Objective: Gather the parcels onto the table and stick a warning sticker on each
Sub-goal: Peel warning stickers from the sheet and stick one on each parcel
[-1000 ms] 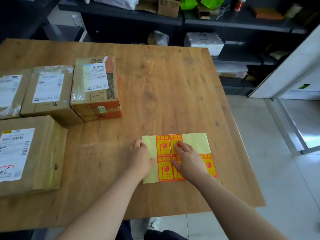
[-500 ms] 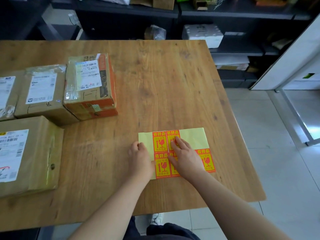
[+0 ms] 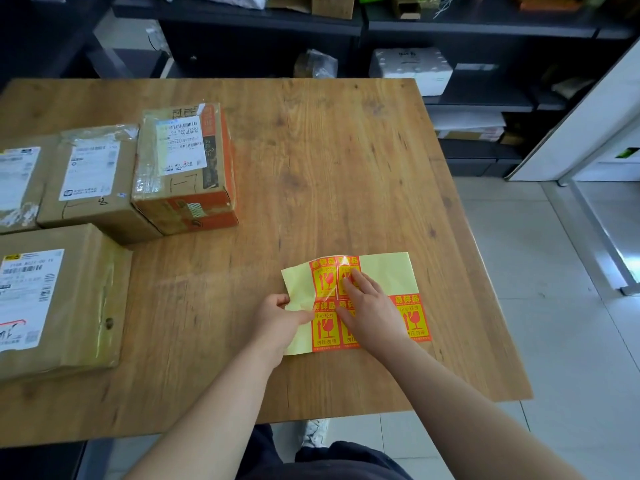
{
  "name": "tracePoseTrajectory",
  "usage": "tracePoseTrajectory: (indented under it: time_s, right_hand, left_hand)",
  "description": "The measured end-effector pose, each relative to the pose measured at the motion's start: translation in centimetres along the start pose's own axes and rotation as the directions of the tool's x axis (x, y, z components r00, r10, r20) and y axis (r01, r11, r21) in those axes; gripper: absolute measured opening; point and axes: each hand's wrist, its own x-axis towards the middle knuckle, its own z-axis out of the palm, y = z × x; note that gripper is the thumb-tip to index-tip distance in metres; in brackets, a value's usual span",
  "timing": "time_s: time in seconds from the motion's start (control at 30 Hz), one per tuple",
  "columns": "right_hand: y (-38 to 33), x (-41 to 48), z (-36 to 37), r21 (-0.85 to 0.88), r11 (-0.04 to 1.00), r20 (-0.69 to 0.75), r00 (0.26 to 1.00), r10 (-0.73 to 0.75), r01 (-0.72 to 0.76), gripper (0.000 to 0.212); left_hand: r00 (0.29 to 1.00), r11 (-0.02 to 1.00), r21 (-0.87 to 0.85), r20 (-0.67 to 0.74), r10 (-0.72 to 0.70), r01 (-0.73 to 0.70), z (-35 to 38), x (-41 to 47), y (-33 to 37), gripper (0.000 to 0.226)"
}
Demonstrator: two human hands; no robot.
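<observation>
One table (image 3: 346, 150) carries everything. Left side, four parcels: large flat parcel (image 3: 59, 299) nearest, and in a row behind it the orange-taped box (image 3: 183, 168), the brown box (image 3: 90, 174) and an edge parcel (image 3: 17, 181) cut off by the frame. No warning sticker visible on any of them, so gathering looks done and labelling not started. Sticker sheet (image 3: 384, 271) lies front right, well apart from the parcels. Left hand (image 3: 280, 317) pinches the sheet's left edge, which is lifted off the wood. Right hand (image 3: 370, 306) has fingers stretched out, tips on a top-row sticker (image 3: 346, 263) whose upper edge looks curled up and glossy; no pinch on it visible. Risks: sticker tears or folds onto itself if peeled too fast; backing slides if the left pinch slips; neighbouring sticker lifts along with it.
</observation>
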Motion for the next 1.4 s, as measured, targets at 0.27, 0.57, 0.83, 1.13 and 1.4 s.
tracePoseTrajectory:
  time_s: [0.27,0.57,0.83,1.13,1.4]
  right_hand:
    - [-0.7,-0.7,-0.5,0.182,0.979,-0.079,0.994,-0.079,0.092,0.047]
    - [-1.7,-1.1,-0.5,0.297,0.928,-0.214,0.963,-0.166,0.226,0.025]
    - [-2.3,-1.1,-0.8,0.419,0.890,-0.180,0.977,-0.111,0.178,0.021]
    - [-2.5,-1.0,-1.1,0.501,0.863,-0.097,0.995,-0.014,0.061,0.010]
    - [-2.1,-0.6,-1.6,0.496,0.867,-0.063,0.995,0.081,-0.039,0.009]
  left_hand:
    - [0.994,0.995,-0.098,0.099,0.044,-0.034,0.3,-0.2,-0.5,0.028]
    - [0.991,0.974,-0.219,0.114,0.076,-0.049,0.0,-0.6,-1.1,0.023]
    - [0.980,0.971,-0.183,0.094,0.174,-0.155,-0.2,-1.4,-1.0,0.025]
    - [0.970,0.964,-0.161,0.086,0.229,-0.213,-0.2,-2.1,-1.0,0.027]
    - [0.971,0.972,-0.021,0.025,0.236,-0.236,-0.4,-1.8,-1.1,0.020]
